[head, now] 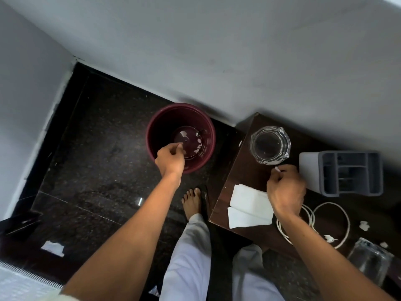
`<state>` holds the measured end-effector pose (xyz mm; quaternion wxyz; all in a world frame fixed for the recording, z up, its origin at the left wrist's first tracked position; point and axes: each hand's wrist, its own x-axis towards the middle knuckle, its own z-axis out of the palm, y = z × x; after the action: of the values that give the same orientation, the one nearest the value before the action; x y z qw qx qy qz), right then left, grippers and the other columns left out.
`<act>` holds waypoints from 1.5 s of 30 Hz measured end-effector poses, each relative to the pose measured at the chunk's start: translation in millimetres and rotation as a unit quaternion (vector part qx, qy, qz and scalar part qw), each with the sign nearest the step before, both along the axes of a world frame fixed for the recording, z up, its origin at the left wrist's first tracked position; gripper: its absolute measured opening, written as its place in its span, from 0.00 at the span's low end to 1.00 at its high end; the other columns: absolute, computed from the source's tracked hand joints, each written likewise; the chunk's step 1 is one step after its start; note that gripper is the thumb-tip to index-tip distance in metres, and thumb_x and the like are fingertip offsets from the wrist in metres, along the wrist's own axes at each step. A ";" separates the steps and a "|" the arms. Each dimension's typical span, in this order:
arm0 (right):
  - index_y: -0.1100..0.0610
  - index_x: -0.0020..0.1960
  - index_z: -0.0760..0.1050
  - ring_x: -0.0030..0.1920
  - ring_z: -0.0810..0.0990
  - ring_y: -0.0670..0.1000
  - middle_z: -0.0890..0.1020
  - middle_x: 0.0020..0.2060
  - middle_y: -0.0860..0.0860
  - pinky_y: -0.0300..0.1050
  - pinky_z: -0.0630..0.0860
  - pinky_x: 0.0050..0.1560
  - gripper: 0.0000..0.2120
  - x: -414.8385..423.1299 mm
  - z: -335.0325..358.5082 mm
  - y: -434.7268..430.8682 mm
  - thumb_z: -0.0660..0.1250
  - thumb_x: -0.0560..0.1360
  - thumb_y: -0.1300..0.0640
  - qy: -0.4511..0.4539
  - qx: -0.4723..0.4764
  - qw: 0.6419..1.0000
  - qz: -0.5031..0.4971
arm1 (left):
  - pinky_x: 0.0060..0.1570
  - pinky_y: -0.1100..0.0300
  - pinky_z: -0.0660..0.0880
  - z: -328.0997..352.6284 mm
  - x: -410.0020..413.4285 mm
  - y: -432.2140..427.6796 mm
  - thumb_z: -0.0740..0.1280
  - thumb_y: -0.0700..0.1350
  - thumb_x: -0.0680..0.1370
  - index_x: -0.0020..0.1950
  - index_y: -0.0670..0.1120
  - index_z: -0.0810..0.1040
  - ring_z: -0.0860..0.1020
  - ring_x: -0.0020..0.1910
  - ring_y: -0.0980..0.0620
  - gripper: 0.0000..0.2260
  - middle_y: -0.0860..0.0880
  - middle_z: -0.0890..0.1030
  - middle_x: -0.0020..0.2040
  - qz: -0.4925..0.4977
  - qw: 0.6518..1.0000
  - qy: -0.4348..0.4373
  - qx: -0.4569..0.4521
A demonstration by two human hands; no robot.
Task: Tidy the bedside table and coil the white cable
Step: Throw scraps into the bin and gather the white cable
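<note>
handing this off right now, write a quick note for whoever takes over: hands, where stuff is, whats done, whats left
Left hand: over the maroon bin on the floor, fingers pinched; whether it holds a scrap is unclear.
Right hand: over the bedside table, pinching a small white scrap beside the glass jar.
On the table: white cable in loose loops, not coiled tight; folded tissues; grey organiser; a glass at the near edge; paper scraps by the cable.
Done: some scraps lie in the bin.
Left: bin the remaining scraps, coil the cable, straighten the rest.
</note>
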<state>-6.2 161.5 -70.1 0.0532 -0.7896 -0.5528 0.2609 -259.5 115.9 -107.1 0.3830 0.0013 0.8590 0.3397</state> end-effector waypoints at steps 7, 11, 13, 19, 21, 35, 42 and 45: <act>0.52 0.51 0.80 0.40 0.79 0.50 0.78 0.50 0.55 0.40 0.71 0.40 0.04 4.0 31.0 -17.1 0.69 0.77 0.55 0.033 -0.005 0.998 0.050 | 0.51 0.62 0.82 45.1 48.3 -16.3 0.63 0.38 0.83 0.58 0.42 0.82 0.85 0.49 0.52 0.09 0.45 0.85 0.51 0.051 0.984 -0.126 0.111; 0.51 0.49 0.80 0.43 0.80 0.40 0.82 0.44 0.45 0.42 0.80 0.47 0.02 -0.9 56.2 -27.0 0.70 0.77 0.55 0.169 -0.002 0.985 0.030 | 0.50 0.64 0.82 76.5 84.1 -22.7 0.63 0.39 0.83 0.59 0.42 0.82 0.86 0.51 0.52 0.09 0.45 0.86 0.51 0.039 0.970 -0.187 0.150; 0.50 0.47 0.81 0.43 0.82 0.41 0.83 0.40 0.43 0.45 0.81 0.47 0.01 -4.6 66.5 -33.7 0.71 0.76 0.54 0.198 0.001 0.979 0.039 | 0.51 0.63 0.82 86.7 101.0 -26.4 0.64 0.40 0.83 0.60 0.42 0.82 0.86 0.51 0.51 0.09 0.44 0.86 0.52 0.015 0.965 -0.211 0.158; 0.50 0.47 0.83 0.44 0.83 0.41 0.85 0.40 0.41 0.40 0.80 0.46 0.02 -11.5 83.1 -45.9 0.72 0.76 0.56 0.227 0.023 0.969 0.090 | 0.55 0.59 0.82 105.6 135.0 -34.2 0.68 0.42 0.81 0.56 0.45 0.85 0.86 0.52 0.51 0.08 0.46 0.88 0.50 -0.065 0.952 -0.241 0.177; 0.49 0.48 0.83 0.45 0.83 0.40 0.85 0.41 0.41 0.38 0.81 0.47 0.04 -13.9 86.5 -47.0 0.72 0.76 0.57 0.234 0.019 0.968 0.083 | 0.56 0.58 0.82 108.9 138.5 -34.5 0.70 0.42 0.80 0.55 0.44 0.86 0.86 0.52 0.52 0.07 0.48 0.88 0.51 -0.069 0.951 -0.242 0.182; 0.56 0.66 0.75 0.55 0.81 0.37 0.83 0.57 0.46 0.24 0.75 0.46 0.22 -43.5 84.3 -48.3 0.72 0.74 0.65 0.298 -0.045 0.953 0.030 | 0.47 0.58 0.83 87.4 87.5 -17.0 0.75 0.40 0.76 0.49 0.43 0.85 0.88 0.46 0.49 0.03 0.42 0.88 0.44 0.012 0.966 -0.215 0.144; 0.55 0.64 0.77 0.54 0.81 0.39 0.83 0.56 0.45 0.23 0.74 0.43 0.19 -49.2 78.5 -45.1 0.72 0.75 0.65 0.310 -0.077 0.947 -0.009 | 0.50 0.63 0.82 50.7 44.6 -9.7 0.72 0.34 0.77 0.49 0.41 0.84 0.84 0.45 0.52 0.04 0.44 0.85 0.44 0.067 0.976 -0.174 0.115; 0.54 0.64 0.77 0.51 0.82 0.37 0.83 0.54 0.45 0.24 0.75 0.43 0.19 -51.8 76.9 -46.7 0.72 0.74 0.64 0.311 -0.070 0.947 -0.031 | 0.44 0.66 0.82 33.3 25.3 -6.8 0.68 0.33 0.79 0.54 0.37 0.82 0.84 0.43 0.52 0.05 0.44 0.84 0.43 0.095 0.976 -0.166 0.105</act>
<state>-58.0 114.7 6.8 0.1754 -0.6874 -0.4646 0.5300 -234.2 109.1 -73.8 0.4839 -0.0963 0.7395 0.4578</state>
